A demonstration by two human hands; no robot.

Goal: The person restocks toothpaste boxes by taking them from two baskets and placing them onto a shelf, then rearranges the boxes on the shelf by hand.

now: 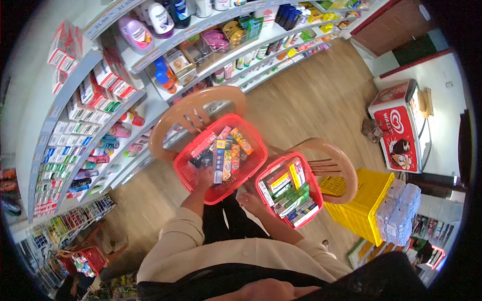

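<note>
My left hand (204,177) reaches into a red plastic basket (240,121), its fingers smeared and dark beside the packs there. Right next to it a blue, white and yellow carton (220,161) stands on end among orange boxes (241,141), a pink-red box (203,143) and dark packs (202,159). Between the two baskets is my right hand (246,201), fingers curled in; what they hold, if anything, is hidden. A second red basket (317,193) to its right contains green cartons (291,199), a yellow-and-white box (280,184) and several other boxes.
Brown chairs (163,120) (348,175) support the baskets. Shelves of toiletries (201,42) and boxed goods (75,128) curve along the left and far side. A yellow crate (359,213), bottle packs (399,213) and a red ice-cream freezer (395,131) are on the right. Wooden flooring (301,95) runs between.
</note>
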